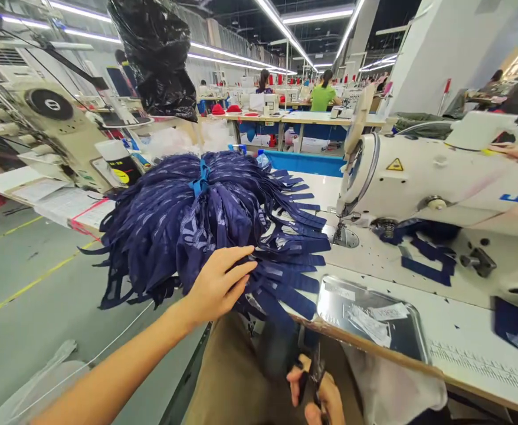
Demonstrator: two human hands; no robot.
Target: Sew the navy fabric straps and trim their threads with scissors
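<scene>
A large bundle of navy fabric pieces (153, 218), tied at the top with a blue strip (201, 177), lies on the sewing table with its strap-like ends fanned to the right. My left hand (221, 283) rests on the bundle's near side, fingers stretched out. Below the table edge, over my lap, my right hand (327, 395) is closed around dark scissors (317, 369). Part of that hand is hidden by the scissors. A blurred dark piece (281, 342) hangs between the bundle and the scissors; its kind is unclear.
A white sewing machine (418, 171) stands at right, its needle area beside the strap ends. In front of it lies a metal tray (374, 313) with paper labels. Another machine (59, 118) is at left, and a black plastic bag (157, 59) hangs above. People sit at far tables.
</scene>
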